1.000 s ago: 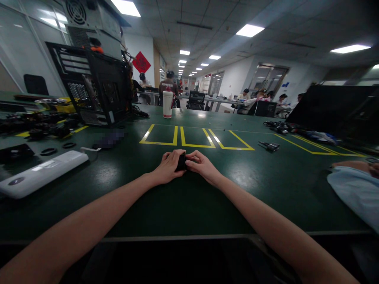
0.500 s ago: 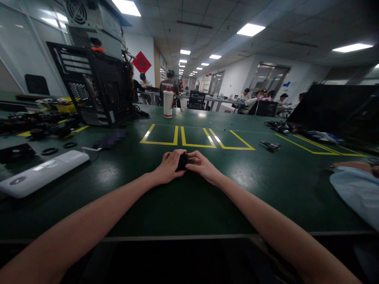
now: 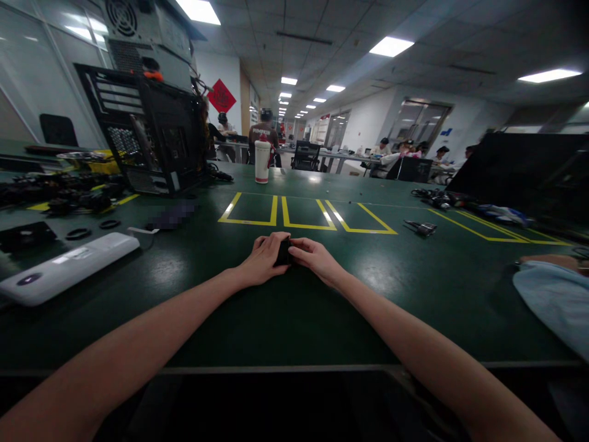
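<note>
My left hand [image 3: 264,260] is wrapped round a small black block-shaped part [image 3: 284,252] above the green table [image 3: 294,319]. Its kind is too dark to make out, and the fingers cover much of it. From the other side my right hand [image 3: 316,258] meets the part's right face, thumb and fingertips pinched together against its edge. Whether a smaller piece sits between those fingertips I cannot tell. Beyond both hands run yellow tape outlines [image 3: 309,228] on the tabletop.
A white elongated device [image 3: 73,267] lies left, near black rings [image 3: 78,234]. Behind stands an open black computer case [image 3: 156,135]. A white cup [image 3: 262,162] is at the back. A small cable bundle [image 3: 421,228] lies right; another person's pale blue sleeve [image 3: 552,294] rests at the right edge.
My right hand's fingers have shifted slightly and drawn closer together at the part's right edge. The left hand keeps its hold in the same place.
</note>
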Available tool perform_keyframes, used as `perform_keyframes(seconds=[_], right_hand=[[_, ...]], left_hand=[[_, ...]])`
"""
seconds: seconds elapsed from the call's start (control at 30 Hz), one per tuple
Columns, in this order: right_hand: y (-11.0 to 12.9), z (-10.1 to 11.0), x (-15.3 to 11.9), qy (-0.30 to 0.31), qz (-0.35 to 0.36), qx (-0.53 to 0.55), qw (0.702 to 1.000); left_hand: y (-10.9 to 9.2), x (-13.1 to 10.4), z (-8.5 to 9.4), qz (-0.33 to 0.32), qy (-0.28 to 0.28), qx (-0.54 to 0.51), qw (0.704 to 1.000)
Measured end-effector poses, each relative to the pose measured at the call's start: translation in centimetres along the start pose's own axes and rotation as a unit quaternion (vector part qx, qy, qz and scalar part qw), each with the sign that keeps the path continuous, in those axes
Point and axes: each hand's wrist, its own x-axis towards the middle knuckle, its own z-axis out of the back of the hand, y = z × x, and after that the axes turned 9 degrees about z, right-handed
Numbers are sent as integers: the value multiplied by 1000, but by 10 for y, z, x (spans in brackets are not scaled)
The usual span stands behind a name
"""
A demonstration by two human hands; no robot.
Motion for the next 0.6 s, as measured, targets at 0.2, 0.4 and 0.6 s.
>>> perform_keyframes(seconds=[0.2,0.4,0.6], right_hand=[[1,4,-5,33,71,-22,997],[2,2,-6,18,35,-23,999],[-1,1,-3,-2,32,-27,999]], left_hand=[[1,0,0,5,8,-4,1000],[-2,0,2,8,8,-3,1000],[-1,0,2,7,7,-6,1000]])
